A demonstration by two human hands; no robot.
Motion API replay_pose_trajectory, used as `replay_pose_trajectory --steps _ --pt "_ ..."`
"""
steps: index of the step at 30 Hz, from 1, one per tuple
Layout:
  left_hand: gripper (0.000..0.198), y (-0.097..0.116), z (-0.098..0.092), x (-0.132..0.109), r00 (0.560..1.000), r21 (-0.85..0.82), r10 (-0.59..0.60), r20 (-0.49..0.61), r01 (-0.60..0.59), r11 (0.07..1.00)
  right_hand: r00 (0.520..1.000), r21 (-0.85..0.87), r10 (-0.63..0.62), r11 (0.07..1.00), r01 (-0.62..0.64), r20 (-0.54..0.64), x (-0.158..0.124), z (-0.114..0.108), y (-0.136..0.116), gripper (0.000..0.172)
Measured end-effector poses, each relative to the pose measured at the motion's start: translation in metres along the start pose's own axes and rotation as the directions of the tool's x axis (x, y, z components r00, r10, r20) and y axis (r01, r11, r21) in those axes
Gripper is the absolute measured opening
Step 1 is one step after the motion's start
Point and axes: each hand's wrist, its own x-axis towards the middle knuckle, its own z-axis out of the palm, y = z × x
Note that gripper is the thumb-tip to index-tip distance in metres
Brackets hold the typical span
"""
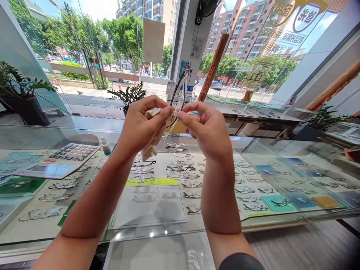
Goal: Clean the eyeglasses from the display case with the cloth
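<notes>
A pair of eyeglasses is raised above the glass counter, seen nearly edge-on with its slim dark frame pointing upward. My left hand is closed, thumb and forefinger pinching the glasses near their middle. A crumpled beige cloth is tucked in the same hand and hangs below the fingers. From the other side, my right hand pinches the glasses, its fingertips almost meeting the left ones. The exact parts under the fingertips are partly hidden.
Below is a glass display counter with rows of eyeglasses inside. On its left lie a large calculator and a small spray bottle. Potted plants stand by the window, and a brown patterned pole leans behind my right hand.
</notes>
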Motion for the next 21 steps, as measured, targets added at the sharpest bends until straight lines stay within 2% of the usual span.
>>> replay_pose_trajectory --steps 4,10,13,18,21 --pt "0.027 0.0027 -0.0051 0.0013 0.999 0.004 0.048 -0.009 -0.048 0.999 0.999 0.038 -0.016 0.999 0.014 0.036 0.0009 0.0037 -0.0004 0.044" --pt "0.016 0.0075 -0.0080 0.0022 0.999 -0.021 0.038 0.035 -0.037 0.999 0.998 0.010 -0.051 0.999 0.051 -0.029 -0.0007 0.0045 0.0015 0.034" --pt "0.014 0.0085 -0.0095 0.0030 0.997 -0.019 0.049 0.051 -0.048 0.999 0.997 0.009 -0.059 0.998 0.059 -0.051 -0.0001 0.0038 0.0034 0.034" --pt "0.020 0.0055 -0.0087 0.0043 0.997 0.016 0.060 0.045 -0.061 0.998 0.994 -0.016 -0.068 0.998 0.066 -0.087 0.0010 0.0038 0.0058 0.034" --pt "0.022 0.0014 -0.0052 0.0051 1.000 -0.049 0.027 0.015 -0.026 0.998 0.989 -0.018 -0.087 0.996 0.085 -0.124 0.0009 0.0041 0.0072 0.031"
